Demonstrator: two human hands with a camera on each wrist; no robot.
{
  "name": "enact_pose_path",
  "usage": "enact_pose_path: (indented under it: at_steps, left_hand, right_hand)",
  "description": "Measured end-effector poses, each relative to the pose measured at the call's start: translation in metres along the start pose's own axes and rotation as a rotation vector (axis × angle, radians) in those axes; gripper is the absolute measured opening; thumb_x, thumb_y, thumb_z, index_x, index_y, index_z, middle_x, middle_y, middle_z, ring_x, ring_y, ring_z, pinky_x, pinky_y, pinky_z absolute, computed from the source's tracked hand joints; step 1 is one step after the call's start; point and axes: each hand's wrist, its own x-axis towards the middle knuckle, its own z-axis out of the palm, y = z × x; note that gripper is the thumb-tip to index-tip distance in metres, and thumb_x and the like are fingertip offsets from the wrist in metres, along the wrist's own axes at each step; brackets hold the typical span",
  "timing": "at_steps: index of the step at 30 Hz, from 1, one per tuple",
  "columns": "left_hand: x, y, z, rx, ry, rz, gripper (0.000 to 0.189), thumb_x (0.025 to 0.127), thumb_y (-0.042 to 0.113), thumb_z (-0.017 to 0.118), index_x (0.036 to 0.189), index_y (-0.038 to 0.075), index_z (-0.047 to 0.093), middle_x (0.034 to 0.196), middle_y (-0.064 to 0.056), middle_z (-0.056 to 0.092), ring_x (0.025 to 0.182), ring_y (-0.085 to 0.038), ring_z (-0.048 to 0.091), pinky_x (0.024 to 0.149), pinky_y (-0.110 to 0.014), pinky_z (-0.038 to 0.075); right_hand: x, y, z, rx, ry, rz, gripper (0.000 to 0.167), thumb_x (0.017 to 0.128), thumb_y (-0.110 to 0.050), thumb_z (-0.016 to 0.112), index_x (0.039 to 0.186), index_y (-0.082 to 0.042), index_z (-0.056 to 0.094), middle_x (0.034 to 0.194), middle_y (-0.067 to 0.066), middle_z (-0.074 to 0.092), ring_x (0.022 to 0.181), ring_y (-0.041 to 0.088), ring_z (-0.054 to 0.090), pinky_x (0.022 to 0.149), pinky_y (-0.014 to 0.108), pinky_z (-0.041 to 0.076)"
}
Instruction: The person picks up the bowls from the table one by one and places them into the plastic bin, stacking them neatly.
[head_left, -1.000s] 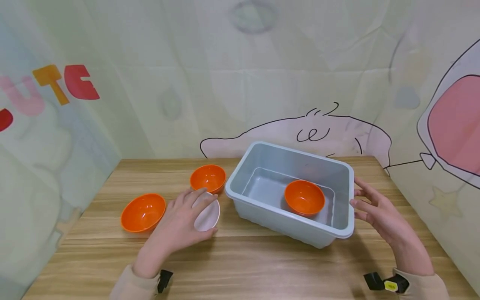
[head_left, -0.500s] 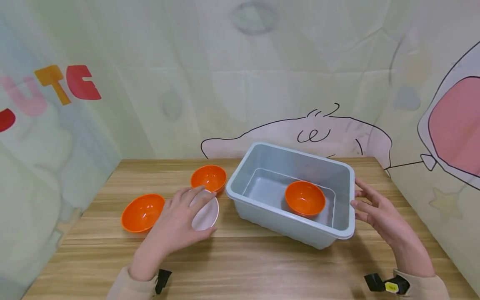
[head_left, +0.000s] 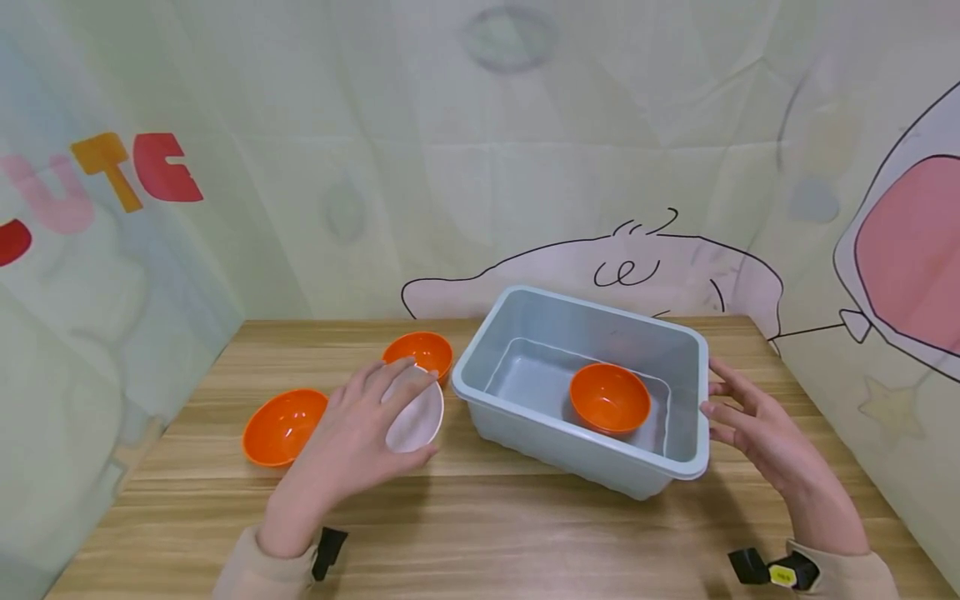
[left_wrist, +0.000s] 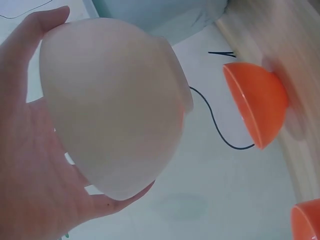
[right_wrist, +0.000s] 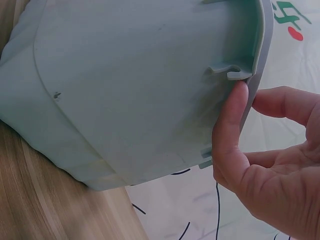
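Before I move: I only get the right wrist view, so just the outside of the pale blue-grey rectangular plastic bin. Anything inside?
Observer: Yes, one glossy orange round bowl, in the right half of the bin.
Operator: And the left hand? Out of my frame.
Observer: Gripping an off-white round bowl, thumb on one side, fingers on the other.
Operator: Other bowls out on the wood-grain table?
Observer: Two, both orange and left of the bin: the far bowl close to its left end, the leftmost bowl farther off.
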Motion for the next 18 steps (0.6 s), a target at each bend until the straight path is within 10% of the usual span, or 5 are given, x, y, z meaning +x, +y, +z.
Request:
enact_pose_path:
  at_steps: [18]
  left_hand:
    - [0.022,0.009,-0.012,-0.025,0.056,0.037,0.071,0.070,0.052,0.076,0.133,0.033,0.050,0.145,-0.005,0.046,0.128,-0.041,0.043,0.095,-0.062,0.040]
  right_hand:
    - [0.000,0.000,0.000,0.000,0.000,-0.015,0.073,0.097,-0.007,0.053,0.155,-0.006,0.009,0.119,0.005,0.039,0.096,0.003,0.059,0.079,0.023,0.057]
